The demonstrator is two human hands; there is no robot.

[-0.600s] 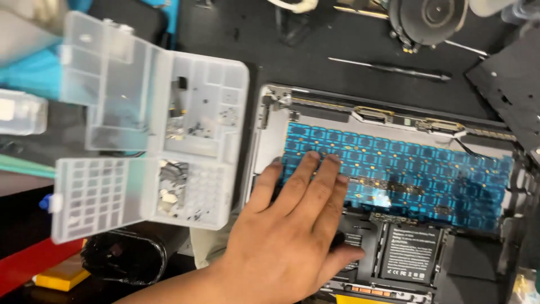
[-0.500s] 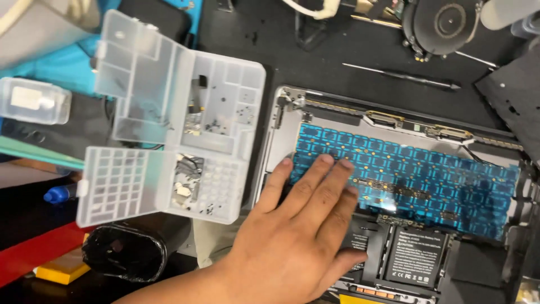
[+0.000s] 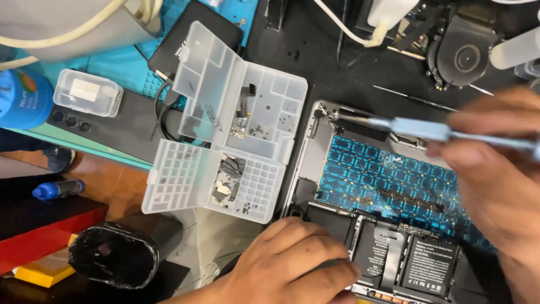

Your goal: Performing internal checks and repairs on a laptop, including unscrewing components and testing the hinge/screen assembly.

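Right hand (image 3: 495, 180) pinches a light-blue screwdriver (image 3: 416, 129), its tip touching the far-left corner of the opened laptop chassis (image 3: 306, 169); left hand (image 3: 287, 264) rests with curled fingers on the chassis's near-left edge. Between both hands, the chassis exposes a blue keyboard backing (image 3: 382, 174) and black battery cells (image 3: 427, 264).

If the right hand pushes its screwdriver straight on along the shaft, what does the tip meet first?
Probably the upper-left corner of the opened laptop case; the right hand aims the light-blue screwdriver there. Depth is unclear.
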